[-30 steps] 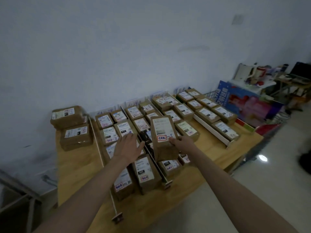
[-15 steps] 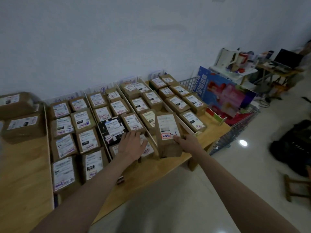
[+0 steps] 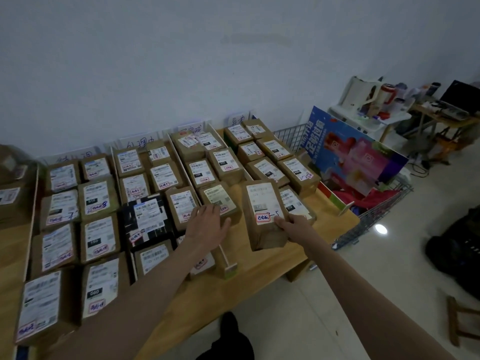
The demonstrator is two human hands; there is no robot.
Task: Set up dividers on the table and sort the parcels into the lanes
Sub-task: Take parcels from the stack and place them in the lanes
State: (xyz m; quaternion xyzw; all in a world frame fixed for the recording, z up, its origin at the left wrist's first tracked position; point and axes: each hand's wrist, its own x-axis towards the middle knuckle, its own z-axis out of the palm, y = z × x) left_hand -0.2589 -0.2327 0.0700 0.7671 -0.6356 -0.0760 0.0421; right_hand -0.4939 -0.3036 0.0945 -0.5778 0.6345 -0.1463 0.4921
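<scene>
Your right hand point(image 3: 291, 224) pinches the brown parcel point(image 3: 265, 214) at its near right edge, thumb on the label; your left hand point(image 3: 207, 224) rests flat, fingers together, on a neighbouring parcel point(image 3: 220, 201).

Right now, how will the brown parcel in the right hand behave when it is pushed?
The brown parcel probably stays stiff: its cardboard edges look straight. It likely slides rather than rolls, being box-shaped. Held by the right hand at one end, it may tilt.

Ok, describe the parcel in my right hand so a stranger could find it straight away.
Look at the wooden table, right end, by the wire basket. The held parcel is pinched by the right hand; unlike its flat neighbours, it is raised and tilted.
</scene>
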